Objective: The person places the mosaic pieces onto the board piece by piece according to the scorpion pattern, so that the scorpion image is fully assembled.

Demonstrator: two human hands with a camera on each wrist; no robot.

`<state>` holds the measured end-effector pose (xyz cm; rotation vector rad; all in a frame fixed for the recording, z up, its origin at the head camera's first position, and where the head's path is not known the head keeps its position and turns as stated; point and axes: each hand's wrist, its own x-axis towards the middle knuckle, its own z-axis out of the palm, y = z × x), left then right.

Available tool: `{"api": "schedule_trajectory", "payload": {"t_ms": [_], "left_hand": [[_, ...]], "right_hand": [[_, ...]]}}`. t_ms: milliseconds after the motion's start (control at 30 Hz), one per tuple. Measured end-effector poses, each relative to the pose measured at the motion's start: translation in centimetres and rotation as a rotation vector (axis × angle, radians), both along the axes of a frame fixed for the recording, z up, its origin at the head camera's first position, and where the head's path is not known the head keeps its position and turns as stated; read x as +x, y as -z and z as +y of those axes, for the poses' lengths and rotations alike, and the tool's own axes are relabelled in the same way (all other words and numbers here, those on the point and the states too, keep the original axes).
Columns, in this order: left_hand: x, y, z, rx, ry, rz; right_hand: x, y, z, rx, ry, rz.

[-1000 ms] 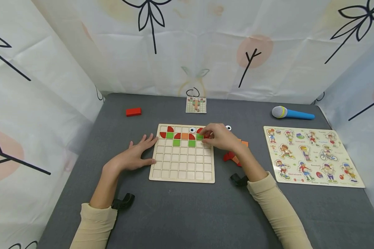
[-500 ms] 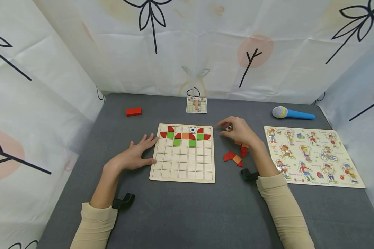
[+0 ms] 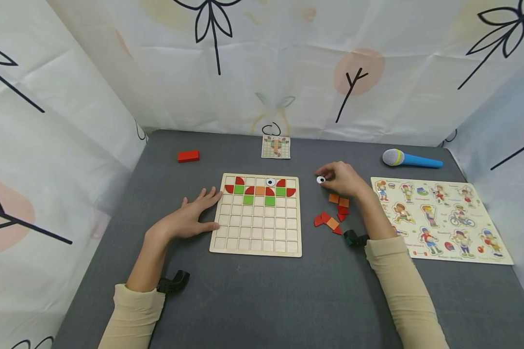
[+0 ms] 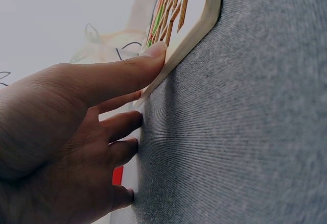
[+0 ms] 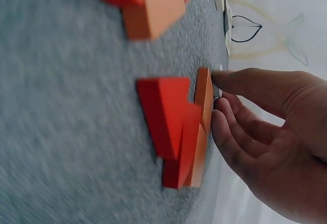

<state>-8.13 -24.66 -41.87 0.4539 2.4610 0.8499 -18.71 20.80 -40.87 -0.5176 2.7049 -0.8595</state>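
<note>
A square wooden grid board (image 3: pixel 255 228) lies mid-table, with red, green and orange tiles and one eye tile (image 3: pixel 270 182) in its upper rows. My left hand (image 3: pixel 184 216) rests at the board's left edge, fingers spread; in the left wrist view the thumb (image 4: pixel 127 76) touches the rim. Right of the board, my right hand (image 3: pixel 343 181) pinches a second round eye tile (image 3: pixel 320 179) between thumb and fingers, low over the table. Just nearer to me lie loose orange tiles (image 3: pixel 334 198) and red tiles (image 3: pixel 318 220), seen close in the right wrist view.
A small pattern card (image 3: pixel 276 147) stands or lies at the back edge. A red block (image 3: pixel 188 156) sits at the back left. To the right are a blue toy microphone (image 3: pixel 412 159) and a picture puzzle board (image 3: pixel 441 220), partly behind my right forearm.
My right hand has gone from the board's upper right corner out to the eye tile on the right, leaving a red piece in that corner. The left hand stays put.
</note>
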Motion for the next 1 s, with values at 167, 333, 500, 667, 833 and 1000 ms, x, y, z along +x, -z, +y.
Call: {"api": "schedule_trajectory", "payload": {"t_ms": [167, 333, 500, 667, 833, 1000], "left_hand": [[0.2, -0.2, 0.0, -0.001, -0.004, -0.003], [0.2, -0.2, 0.0, 0.001, -0.004, -0.008], [0.2, -0.2, 0.0, 0.002, -0.002, -0.005], [0.2, -0.1, 0.0, 0.006, -0.002, -0.003], [0.2, -0.3, 0.1, 0.005, 0.001, 0.005], [0.1, -0.2, 0.1, -0.001, 0.000, 0.006]], "right_hand": [[-0.1, 0.0, 0.1, 0.024, -0.003, 0.006], [-0.1, 0.4, 0.0, 0.016, -0.005, 0.027], [0.2, 0.7, -0.4, -0.028, 0.005, 0.041], [0.8, 0.4, -1.6, -0.084, -0.018, 0.055], [1.4, 0.0, -3.3, -0.128, -0.061, 0.063], [1.9, -0.3, -5.2, -0.165, -0.121, 0.061]]}}
